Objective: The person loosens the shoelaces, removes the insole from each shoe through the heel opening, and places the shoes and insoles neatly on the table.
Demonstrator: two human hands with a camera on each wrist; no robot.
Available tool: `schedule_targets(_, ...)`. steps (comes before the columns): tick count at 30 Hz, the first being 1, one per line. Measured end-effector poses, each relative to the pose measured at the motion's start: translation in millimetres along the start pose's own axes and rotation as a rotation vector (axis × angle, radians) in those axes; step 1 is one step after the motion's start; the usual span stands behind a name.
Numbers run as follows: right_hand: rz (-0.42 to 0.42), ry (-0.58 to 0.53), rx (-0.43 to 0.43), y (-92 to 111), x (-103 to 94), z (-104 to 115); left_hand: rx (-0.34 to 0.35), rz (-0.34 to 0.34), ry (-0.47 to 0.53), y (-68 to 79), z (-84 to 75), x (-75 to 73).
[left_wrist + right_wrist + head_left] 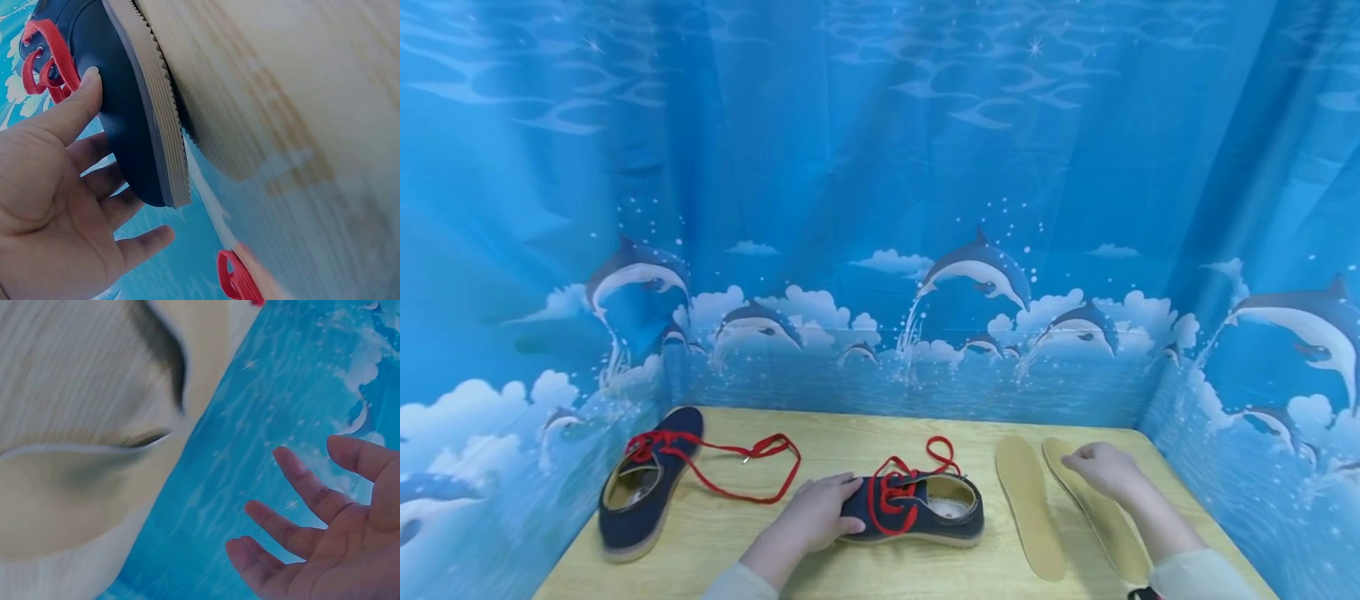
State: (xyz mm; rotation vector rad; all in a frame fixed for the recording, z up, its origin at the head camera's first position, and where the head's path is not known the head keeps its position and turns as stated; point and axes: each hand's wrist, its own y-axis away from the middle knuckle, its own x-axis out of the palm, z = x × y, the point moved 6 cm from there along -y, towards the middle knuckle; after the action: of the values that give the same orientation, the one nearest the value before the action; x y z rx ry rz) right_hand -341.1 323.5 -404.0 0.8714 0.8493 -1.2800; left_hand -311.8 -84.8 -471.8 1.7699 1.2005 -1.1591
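Note:
My left hand [822, 510] holds a navy canvas shoe [955, 527] by its toe. In the left wrist view, the thumb lies on the shoe's upper [119, 94] beside the red lace [55, 56], with the fingers on its far side. This shoe lies with its toe to the left and its opening to the right. My right hand [1105, 471] is over the far end of a tan insole [1105, 521], holding nothing; in the right wrist view its fingers [294, 540] are loosely bent and apart from the insole [56, 506].
A second tan insole [1030, 508] lies between the shoe and the right-hand insole. At the left of the wooden table [730, 542] stands another navy shoe [647, 500], its long red lace [752, 498] looped toward the middle. A blue dolphin-print curtain [880, 208] encloses the back and sides.

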Motion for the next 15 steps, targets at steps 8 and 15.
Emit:
schedule_targets(8, -0.034, -0.076, -0.036, 2, 6.6, 33, 0.004, 0.009, 0.012, 1.3, -2.0, -2.1)
schedule_targets(15, -0.039, -0.111, -0.063, 4, 17.0, 59, 0.014, -0.001, 0.008, 0.6, -0.9, -0.3)
